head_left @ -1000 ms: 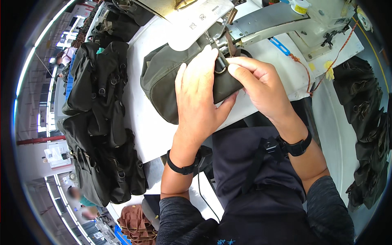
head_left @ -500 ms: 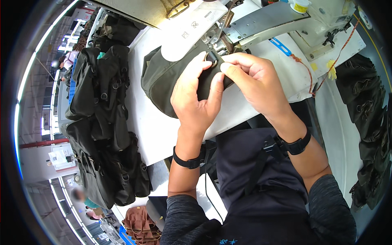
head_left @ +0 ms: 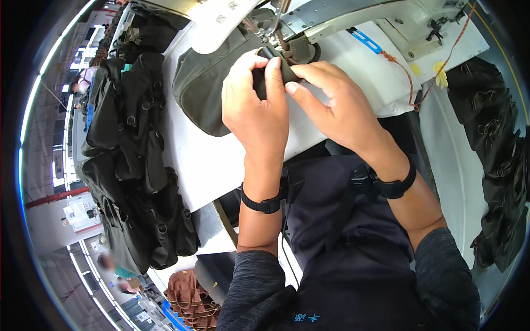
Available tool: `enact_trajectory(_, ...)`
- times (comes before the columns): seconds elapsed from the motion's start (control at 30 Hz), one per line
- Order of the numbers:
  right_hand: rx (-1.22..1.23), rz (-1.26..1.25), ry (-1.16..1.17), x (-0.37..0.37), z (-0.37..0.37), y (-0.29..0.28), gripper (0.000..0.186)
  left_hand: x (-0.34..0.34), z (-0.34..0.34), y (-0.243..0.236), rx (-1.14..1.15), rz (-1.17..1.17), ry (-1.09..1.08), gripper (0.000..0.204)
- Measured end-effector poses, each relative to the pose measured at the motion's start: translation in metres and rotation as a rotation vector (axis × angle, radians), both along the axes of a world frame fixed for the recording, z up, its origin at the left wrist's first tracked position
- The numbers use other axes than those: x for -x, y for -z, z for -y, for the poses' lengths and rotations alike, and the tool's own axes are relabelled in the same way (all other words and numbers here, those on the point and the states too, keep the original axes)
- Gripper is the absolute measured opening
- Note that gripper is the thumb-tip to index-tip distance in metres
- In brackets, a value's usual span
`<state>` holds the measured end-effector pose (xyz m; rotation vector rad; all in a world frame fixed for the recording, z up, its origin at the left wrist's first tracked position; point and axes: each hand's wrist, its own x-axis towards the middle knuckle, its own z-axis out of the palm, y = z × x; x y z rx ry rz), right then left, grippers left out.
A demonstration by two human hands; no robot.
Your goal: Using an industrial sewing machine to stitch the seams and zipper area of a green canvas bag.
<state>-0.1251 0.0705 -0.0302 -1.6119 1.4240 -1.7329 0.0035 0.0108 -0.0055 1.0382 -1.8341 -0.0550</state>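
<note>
A dark olive fabric bag [head_left: 207, 83] lies on the white table by the needle end of the sewing machine [head_left: 353, 19]. My left hand [head_left: 256, 105] is closed on a dark strip of the bag, its thumb pressed down and its index finger bent over the strip. Close on its right, my right hand [head_left: 334, 102] pinches the folded edge of the same piece between thumb and index finger. A stitched end of the olive fabric shows under the machine head, just beyond my fingers. What lies under my left fingers is hidden.
Blue thread snips [head_left: 365, 41] on an orange cord lie on the table right of the machine arm. Dark bags [head_left: 130, 165] are heaped along the left, with more dark bags [head_left: 486, 116] at the right. Brown bags [head_left: 190, 295] sit at the lower left.
My left thumb has come up and closed onto the strip, covering the metal ring that showed before. More of the machine's needle area and the fabric end beneath it now shows.
</note>
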Motion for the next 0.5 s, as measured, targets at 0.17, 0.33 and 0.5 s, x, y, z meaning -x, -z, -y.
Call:
enact_trajectory(0.17,-0.196,0.57,0.092,0.018,0.002,0.008,0.037,0.004,0.0,-0.004,0.039,-0.031,0.027,0.014)
enact_trajectory(0.33,-0.067,0.835,-0.148,0.0,0.041,0.019,0.047,0.004,-0.005,-0.009,-0.073,-0.071,0.016,0.013)
enact_trajectory(0.5,0.042,0.067,0.144,0.01,0.041,0.03,0.051,-0.001,-0.002,-0.014,0.021,0.117,-0.023,0.013)
